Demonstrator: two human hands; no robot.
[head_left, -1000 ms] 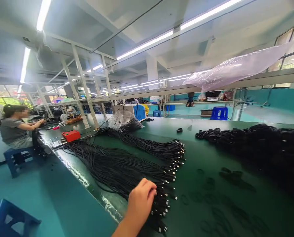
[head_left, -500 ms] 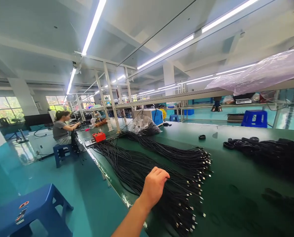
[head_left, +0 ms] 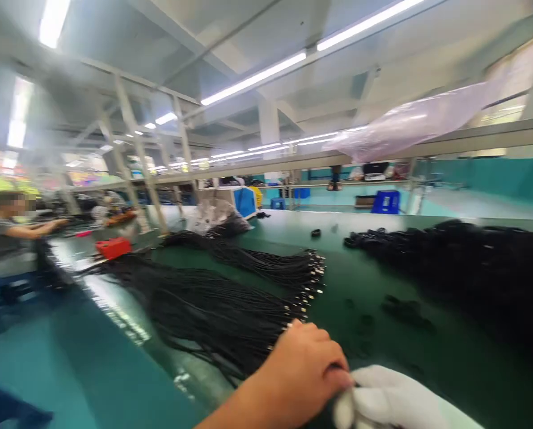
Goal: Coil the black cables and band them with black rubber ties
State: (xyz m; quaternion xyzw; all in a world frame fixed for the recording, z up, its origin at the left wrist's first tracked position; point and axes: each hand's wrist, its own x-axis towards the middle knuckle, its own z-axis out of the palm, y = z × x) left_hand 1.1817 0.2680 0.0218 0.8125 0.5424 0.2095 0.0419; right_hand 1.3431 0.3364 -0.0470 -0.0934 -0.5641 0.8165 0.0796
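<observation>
My left hand (head_left: 304,372), bare, is closed with its fingers curled near the bottom centre. Against it sits my right hand (head_left: 387,396) in a white glove, fingers bent and pressed together. A dark bit shows between the left thumb and fingers and more black below, but blur and the hands hide what it is. Just beyond the left hand, a wide bundle of black cables (head_left: 204,298) lies along the green table (head_left: 338,304), metal plugs at its right end. A second bundle of black cables (head_left: 253,259) lies behind it.
A large heap of black coiled cables (head_left: 472,256) covers the table's right side. A red box (head_left: 113,247) stands at the left edge, and a clear plastic bag (head_left: 217,217) farther back. Over the table runs a shelf (head_left: 454,143). A co-worker (head_left: 7,238) sits far left.
My view has swung right, so the table's contents shift left. The left hand has moved from over the cable bundle to its plug end, meeting the gloved right hand, which has come into view.
</observation>
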